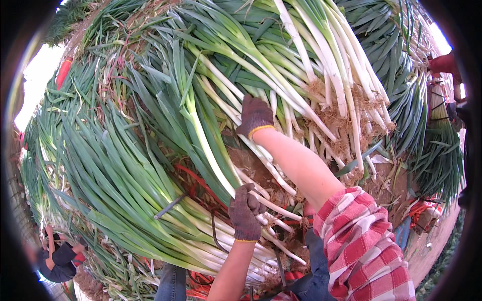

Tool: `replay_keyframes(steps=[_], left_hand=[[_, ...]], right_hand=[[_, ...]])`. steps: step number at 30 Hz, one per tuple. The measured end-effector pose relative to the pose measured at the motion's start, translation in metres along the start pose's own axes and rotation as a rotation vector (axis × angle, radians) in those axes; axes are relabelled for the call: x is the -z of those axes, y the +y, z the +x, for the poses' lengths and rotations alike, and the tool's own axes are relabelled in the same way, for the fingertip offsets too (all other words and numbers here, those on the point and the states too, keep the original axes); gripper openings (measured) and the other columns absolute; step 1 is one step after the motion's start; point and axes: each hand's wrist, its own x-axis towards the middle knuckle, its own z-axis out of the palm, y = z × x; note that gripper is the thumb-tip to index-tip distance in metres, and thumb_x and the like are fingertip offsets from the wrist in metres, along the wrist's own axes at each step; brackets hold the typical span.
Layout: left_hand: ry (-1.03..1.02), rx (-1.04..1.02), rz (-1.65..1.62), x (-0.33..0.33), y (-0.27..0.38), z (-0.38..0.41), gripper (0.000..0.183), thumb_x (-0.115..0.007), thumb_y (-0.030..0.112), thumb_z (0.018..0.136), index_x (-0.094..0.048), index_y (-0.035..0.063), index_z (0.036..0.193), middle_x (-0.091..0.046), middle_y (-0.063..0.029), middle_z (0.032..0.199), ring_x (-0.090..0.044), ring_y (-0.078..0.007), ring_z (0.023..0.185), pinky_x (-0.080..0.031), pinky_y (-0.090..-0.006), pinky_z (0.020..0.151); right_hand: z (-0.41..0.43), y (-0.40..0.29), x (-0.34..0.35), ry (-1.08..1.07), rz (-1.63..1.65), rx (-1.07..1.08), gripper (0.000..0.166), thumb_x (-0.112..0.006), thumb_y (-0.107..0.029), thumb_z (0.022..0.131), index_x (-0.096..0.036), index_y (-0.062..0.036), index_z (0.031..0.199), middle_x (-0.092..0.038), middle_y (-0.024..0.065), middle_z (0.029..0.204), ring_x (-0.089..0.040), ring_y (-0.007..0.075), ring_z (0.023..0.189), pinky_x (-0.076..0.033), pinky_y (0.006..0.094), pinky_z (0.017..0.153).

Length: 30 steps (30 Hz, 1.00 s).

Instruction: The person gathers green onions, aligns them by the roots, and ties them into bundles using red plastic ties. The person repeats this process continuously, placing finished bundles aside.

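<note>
My left hand (246,212), in a dark knit glove with a yellow cuff edge, is closed around the white shanks of a few long green onions (203,139). Their leaves extend up and left, and their roots point right. My right hand (257,116), gloved alike, reaches into a loose pile of green onions (286,96). It touches white stalks there, but its fingertips are hidden, so I cannot tell whether it grips any. Below my left hand, a thick gathered bunch of green onions (150,222) lies across dark metal rods (171,205).
Red strips (199,180) lie beneath the bunch. More green onions (395,75) are heaped at right, near a tied bundle (438,150). At lower left, another person (60,256) crouches beside the heap. Bare soil (380,180) with scraps shows at right.
</note>
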Motion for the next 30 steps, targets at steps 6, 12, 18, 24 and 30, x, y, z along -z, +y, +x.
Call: replay_keyframes(steps=[6, 12, 18, 24, 30], left_hand=[[0.042, 0.021, -0.004, -0.011, -0.004, 0.006, 0.030, -0.055, 0.032, 0.103, -0.061, 0.0036, 0.108, -0.041, 0.0033, 0.060, -0.037, -0.0097, 0.051, -0.041, -0.0299, 0.051], [0.055, 0.044, 0.015, -0.006, -0.004, 0.011, 0.028, -0.058, 0.031, 0.101, -0.062, 0.0042, 0.106, -0.042, 0.0028, 0.059, -0.037, -0.0099, 0.050, -0.039, -0.0301, 0.050], [0.076, 0.051, 0.006, -0.009, -0.012, 0.013, 0.027, -0.065, 0.032, 0.095, -0.063, 0.0055, 0.101, -0.050, 0.0015, 0.064, -0.045, -0.0111, 0.053, -0.043, -0.0294, 0.052], [0.171, 0.010, 0.057, 0.007, -0.034, 0.044, 0.036, -0.059, 0.035, 0.099, -0.062, 0.0048, 0.118, -0.064, -0.0073, 0.097, -0.064, -0.0187, 0.082, -0.058, -0.0375, 0.071], [0.024, 0.113, 0.042, -0.012, -0.030, 0.038, 0.045, -0.058, 0.046, 0.098, -0.065, 0.0053, 0.115, -0.063, -0.0065, 0.097, -0.061, -0.0170, 0.082, -0.052, -0.0329, 0.068]], right_hand=[[0.008, -0.007, 0.009, -0.223, 0.232, -0.203, 0.048, -0.077, -0.023, 0.077, -0.065, -0.0050, 0.119, -0.068, 0.0197, 0.123, -0.067, 0.0304, 0.116, -0.055, 0.0432, 0.095], [-0.006, -0.007, -0.011, -0.146, 0.204, -0.096, 0.038, -0.071, -0.017, 0.082, -0.065, -0.0037, 0.118, -0.069, 0.0227, 0.116, -0.068, 0.0368, 0.110, -0.056, 0.0444, 0.093], [-0.020, -0.001, -0.019, -0.335, 0.266, -0.074, 0.047, -0.072, -0.027, 0.079, -0.066, -0.0008, 0.118, -0.069, 0.0244, 0.118, -0.068, 0.0390, 0.110, -0.054, 0.0457, 0.094], [-0.029, 0.021, -0.016, -0.584, 0.646, 0.057, 0.066, -0.077, -0.043, 0.071, -0.068, 0.0043, 0.116, -0.072, 0.0253, 0.106, -0.071, 0.0342, 0.094, -0.055, 0.0403, 0.087], [-0.088, 0.039, 0.007, -0.594, 0.793, 0.109, 0.066, -0.076, -0.048, 0.076, -0.066, 0.0079, 0.111, -0.070, 0.0259, 0.105, -0.068, 0.0336, 0.097, -0.052, 0.0400, 0.088]])
